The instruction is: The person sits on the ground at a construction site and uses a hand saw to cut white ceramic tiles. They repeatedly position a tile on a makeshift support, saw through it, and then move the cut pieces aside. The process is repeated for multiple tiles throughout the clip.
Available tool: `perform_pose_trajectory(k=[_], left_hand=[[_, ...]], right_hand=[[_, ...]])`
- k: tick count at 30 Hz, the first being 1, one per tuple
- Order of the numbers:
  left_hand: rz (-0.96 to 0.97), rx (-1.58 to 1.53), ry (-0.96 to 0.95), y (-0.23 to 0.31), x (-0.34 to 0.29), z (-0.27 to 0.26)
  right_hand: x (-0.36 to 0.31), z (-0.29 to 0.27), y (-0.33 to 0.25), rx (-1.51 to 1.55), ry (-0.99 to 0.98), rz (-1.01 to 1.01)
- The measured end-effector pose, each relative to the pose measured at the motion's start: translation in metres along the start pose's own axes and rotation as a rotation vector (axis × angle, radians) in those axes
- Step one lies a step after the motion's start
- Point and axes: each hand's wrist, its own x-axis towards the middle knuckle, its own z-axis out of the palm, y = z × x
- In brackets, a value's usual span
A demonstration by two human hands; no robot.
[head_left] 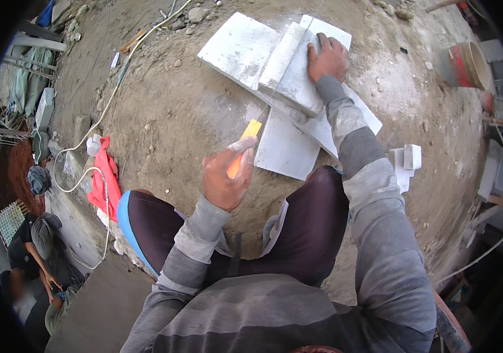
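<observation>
My left hand [226, 176] is closed round the orange-and-yellow handle of a handsaw [252, 129]. The blade appears edge-on, as a thin dark line running away from me over the white blocks. My right hand [328, 59] lies with fingers spread on top of a light grey block [301, 79], pressing on it. This block rests across other pale blocks: a broad one [239, 47] at the far left and a flat slab [286, 144] near my knees. Under my right forearm, part of another slab [363, 109] is hidden.
Small block offcuts [404, 165] lie right of my arm. A dusty bucket [466, 66] tips at far right. A white cable [103, 112] crosses the dirt on the left, beside a red cloth [104, 176]. Another person [33, 253] sits at lower left.
</observation>
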Motion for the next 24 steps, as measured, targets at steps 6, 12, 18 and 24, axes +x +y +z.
perform_pose_trajectory(k=[6,12,18,24], left_hand=[[-0.007,0.039,-0.018,0.006,0.002,-0.001],[0.172,0.051,0.064,-0.007,-0.007,0.006],[0.155,0.052,0.080,-0.003,-0.012,0.013],[0.116,0.010,0.076,-0.004,-0.024,0.008]], right_hand=[[0.000,0.000,-0.008,-0.032,-0.002,-0.017],[0.002,-0.002,-0.002,-0.035,-0.030,-0.016],[0.005,0.008,0.003,-0.057,0.008,-0.051],[0.005,0.000,-0.002,-0.060,-0.023,-0.032]])
